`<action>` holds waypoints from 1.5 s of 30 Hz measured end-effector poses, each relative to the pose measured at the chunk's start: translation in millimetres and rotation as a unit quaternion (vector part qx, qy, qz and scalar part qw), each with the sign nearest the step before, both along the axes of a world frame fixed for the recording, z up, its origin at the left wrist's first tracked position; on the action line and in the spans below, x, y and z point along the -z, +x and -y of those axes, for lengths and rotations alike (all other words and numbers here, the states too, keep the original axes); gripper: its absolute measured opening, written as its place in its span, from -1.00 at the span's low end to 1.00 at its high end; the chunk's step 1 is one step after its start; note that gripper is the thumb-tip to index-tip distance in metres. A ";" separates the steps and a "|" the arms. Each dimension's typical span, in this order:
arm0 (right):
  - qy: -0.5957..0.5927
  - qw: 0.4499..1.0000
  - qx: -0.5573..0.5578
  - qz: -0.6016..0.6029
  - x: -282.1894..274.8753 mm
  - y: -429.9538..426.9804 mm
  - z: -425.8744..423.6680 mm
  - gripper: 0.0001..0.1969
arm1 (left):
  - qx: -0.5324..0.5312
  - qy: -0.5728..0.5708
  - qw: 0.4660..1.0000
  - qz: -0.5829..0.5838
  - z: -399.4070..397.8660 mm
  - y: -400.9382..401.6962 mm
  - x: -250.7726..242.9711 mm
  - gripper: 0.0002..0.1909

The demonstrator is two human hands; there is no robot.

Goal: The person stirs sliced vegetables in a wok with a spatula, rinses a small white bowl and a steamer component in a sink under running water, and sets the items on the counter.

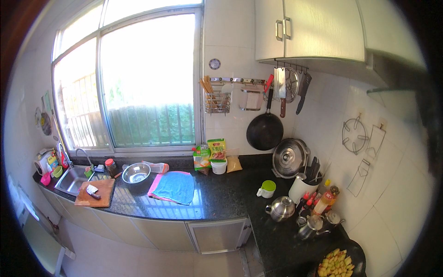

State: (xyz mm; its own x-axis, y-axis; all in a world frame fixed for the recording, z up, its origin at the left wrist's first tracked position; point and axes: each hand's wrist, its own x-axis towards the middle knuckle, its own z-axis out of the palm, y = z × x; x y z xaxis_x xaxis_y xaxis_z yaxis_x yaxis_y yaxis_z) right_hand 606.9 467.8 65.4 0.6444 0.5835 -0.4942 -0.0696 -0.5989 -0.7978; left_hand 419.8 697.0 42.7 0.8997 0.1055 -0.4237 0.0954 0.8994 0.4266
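Neither of my hands is in view. Before me runs an L-shaped black stone countertop [221, 194]. At the lower right a dark wok [360, 249] holds chopped pale green and yellowish pieces of food [335, 265]; its near part is cut off by the frame. On the left, a cleaver [92, 191] lies flat on a wooden cutting board [107, 194] by the sink. A steel basin [136, 173] stands to the board's right, followed by a blue cloth [174, 187] over a pink one.
Metal pots [283, 208], oil jugs [309, 228] and sauce bottles [324, 202] crowd the right corner around a white knife holder [301, 188]. Knives and a black pan [264, 131] hang on the wall under a cabinet [322, 31]. The sink [74, 180] sits at the far left.
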 end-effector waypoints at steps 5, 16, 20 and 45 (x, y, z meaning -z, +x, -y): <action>-0.022 1.000 0.000 0.000 10.6 3.7 4.0 -0.83 | 0.036 -0.016 0.999 -0.022 -1.7 6.5 4.4 -0.77; -0.039 0.999 -0.032 0.004 14.9 2.0 9.4 -0.79 | 0.050 -0.014 0.998 -0.028 -2.8 11.3 20.9 -0.76; -0.037 0.999 -0.014 0.029 0.3 -9.2 6.2 -0.81 | -0.008 0.017 1.000 -0.017 5.1 8.1 19.8 -0.77; -0.062 0.998 -0.028 0.012 36.3 9.9 6.5 -0.85 | 0.038 -0.004 0.998 -0.042 1.0 3.8 -3.9 -0.76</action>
